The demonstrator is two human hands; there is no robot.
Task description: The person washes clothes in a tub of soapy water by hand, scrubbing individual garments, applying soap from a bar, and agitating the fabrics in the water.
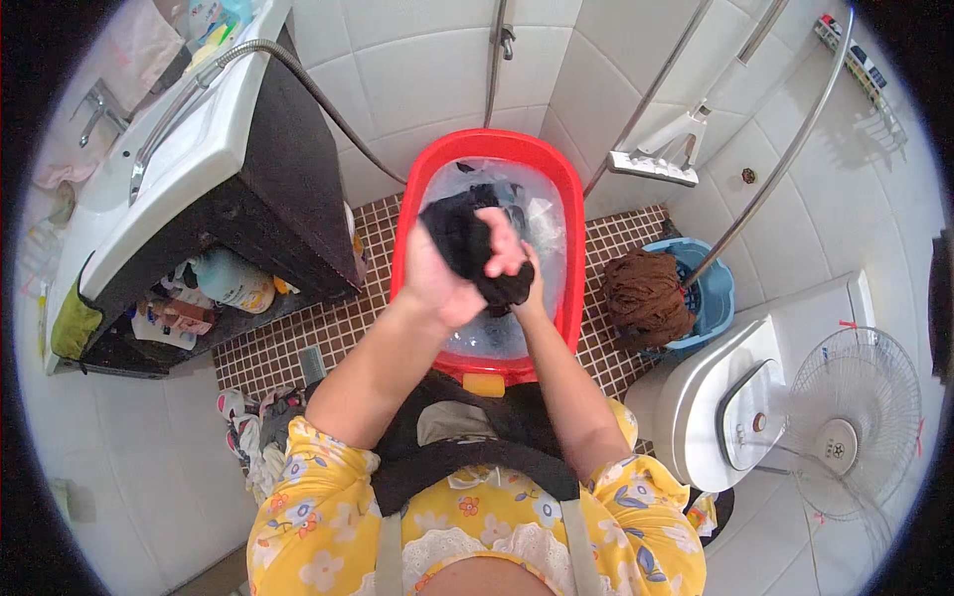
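1. Head view, centre: A person in a yellow floral top (328, 517) bent over a red plastic tub (407, 223) of soapy water on a brown mosaic-tile floor (268, 348). Both bare hands were raised just above the water, wringing a wet black garment (465, 238).
2. Head view, hands: The left hand (432, 283) was closed around the lower left of the garment; the right hand (509, 253) was clamped over its right side, fingers curled across the cloth. The two hands pressed together with the garment bunched between them.
3. Head view, left: A white washbasin (189, 149) sat on a dark cabinet, with bottles (229, 283) on the shelf beneath and a heap of clothes (260, 427) on the floor.
4. Head view, right: A brown mop head (646, 293) rested in a blue bucket (717, 298) beside a white toilet (715, 397); a white electric fan (855, 427) stood further right. A shower hose (328, 104) hung along the white-tiled wall.
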